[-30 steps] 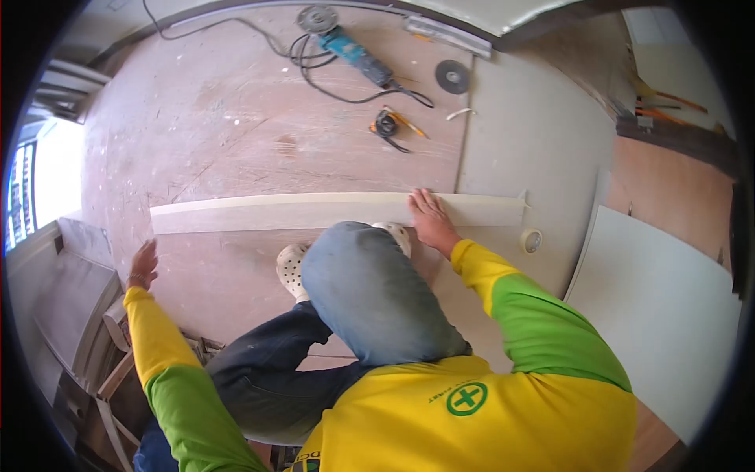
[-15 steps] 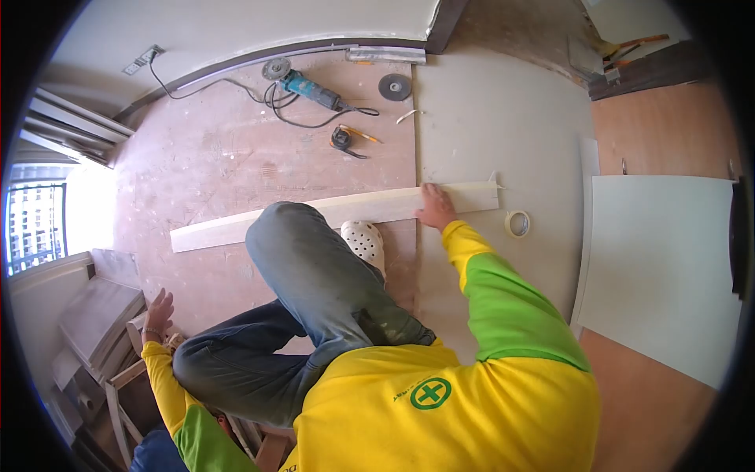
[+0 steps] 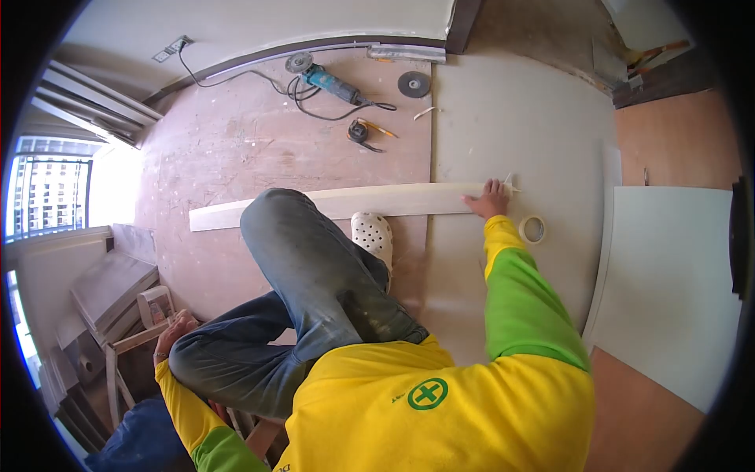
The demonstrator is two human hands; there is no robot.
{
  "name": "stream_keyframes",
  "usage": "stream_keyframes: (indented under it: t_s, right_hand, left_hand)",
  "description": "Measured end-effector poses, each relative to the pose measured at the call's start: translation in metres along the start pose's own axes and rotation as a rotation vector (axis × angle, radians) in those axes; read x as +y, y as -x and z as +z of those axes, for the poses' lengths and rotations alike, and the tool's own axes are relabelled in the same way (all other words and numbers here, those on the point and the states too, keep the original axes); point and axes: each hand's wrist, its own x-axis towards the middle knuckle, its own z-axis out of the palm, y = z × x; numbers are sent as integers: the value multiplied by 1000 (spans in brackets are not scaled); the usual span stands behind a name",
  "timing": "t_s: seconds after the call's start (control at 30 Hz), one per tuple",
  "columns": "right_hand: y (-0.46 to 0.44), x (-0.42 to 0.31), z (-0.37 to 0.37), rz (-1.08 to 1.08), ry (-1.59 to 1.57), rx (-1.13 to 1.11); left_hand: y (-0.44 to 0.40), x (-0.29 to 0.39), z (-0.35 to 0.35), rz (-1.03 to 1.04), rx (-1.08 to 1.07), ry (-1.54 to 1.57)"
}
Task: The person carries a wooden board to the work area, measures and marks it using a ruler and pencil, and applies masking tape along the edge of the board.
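A long pale board (image 3: 409,200) lies on the floor in front of me. My right hand (image 3: 489,198) rests on its right end, fingers and thumb apart. Thin loose strip ends (image 3: 510,186) stick up just beyond those fingertips. Right of the hand, a roll of masking tape (image 3: 532,230) lies flat. My white clog (image 3: 373,239) is at the board's near edge, and my bent knee hides part of the board. At the lower left, my left hand (image 3: 174,332) is beside my other knee, close to a wooden frame (image 3: 130,340). Its fingers are curled together; whatever they hold is hidden.
Farther off lie a corded angle grinder (image 3: 330,82), a grinding disc (image 3: 414,84), a tape measure (image 3: 359,130) and a pencil (image 3: 382,127). Stacked panels (image 3: 110,291) stand at the left. A large white sheet (image 3: 668,275) is at the right.
My right hand has slid rightward along the board to its end. My left hand, earlier raised with its fingers spread, has come down beside my knee with its fingers curled. The view has shifted slightly.
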Motion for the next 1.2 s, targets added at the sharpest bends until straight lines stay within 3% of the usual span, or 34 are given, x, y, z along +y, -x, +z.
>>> stream_keyframes:
  t_s: [0.13,0.27,0.33,0.47,0.53,0.57,0.7,0.83,0.9,1.0,1.03,1.07,1.1,1.2]
  right_hand:
    - [11,-14,13,7,-22,27]
    - [22,-17,5,-57,-20,-23]
    - [24,-13,1,-68,-41,-51]
    - [23,1,12,-146,-91,-92]
    - [32,-7,19,-191,-94,-94]
    - [39,-6,12,-205,-96,-127]
    - [53,-6,16,-237,-98,-136]
    - [64,11,28,-211,-147,-107]
    - [68,22,40,-98,-388,127]
    - [42,79,100,37,-460,432]
    - [41,94,105,193,-464,439]
    - [27,127,130,94,-284,489]
    - [33,140,125,114,-401,404]
    - [56,171,104,128,-643,112]
  left_hand:
    - [-1,3,4,0,102,-17]
    - [10,23,43,-45,30,-105]
    - [23,32,77,-51,307,-293]
    - [15,39,59,-58,267,-540]
    - [19,40,50,37,122,-588]
    - [-5,36,1,167,-9,-609]
    - [25,46,59,-27,197,-552]
    - [-2,43,5,49,151,-541]
    - [-1,42,-8,127,103,-622]
    - [23,33,-1,229,85,-536]
    - [21,36,-15,409,147,-979]
    - [15,36,-26,459,175,-1117]
    - [9,36,-38,509,211,-1254]
    - [0,38,-60,366,272,-1324]
